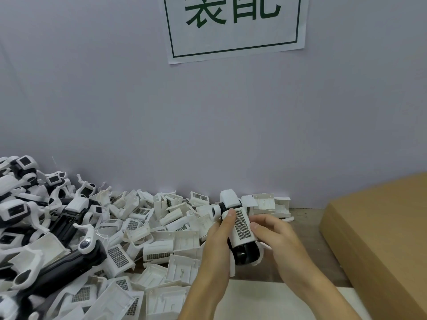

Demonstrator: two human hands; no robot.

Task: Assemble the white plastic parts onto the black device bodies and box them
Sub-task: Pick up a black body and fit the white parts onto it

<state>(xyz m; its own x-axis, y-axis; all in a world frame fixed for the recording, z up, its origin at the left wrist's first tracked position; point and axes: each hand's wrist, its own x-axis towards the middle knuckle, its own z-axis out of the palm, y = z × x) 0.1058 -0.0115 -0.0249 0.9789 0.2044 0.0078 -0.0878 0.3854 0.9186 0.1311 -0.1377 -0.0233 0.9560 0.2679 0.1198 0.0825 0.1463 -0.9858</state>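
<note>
Brown desk [305, 215] against a grey wall [115, 100] with a sign [233, 26]. Left hand [219, 236] and right hand [275, 236] both grip the device [241, 229]; long axis runs near-to-far, white head end pointing at the wall.

White paper sign [235, 26] on the grey wall [115, 100]: green-bordered, green characters "装配", tops cut off by the frame edge.
</note>
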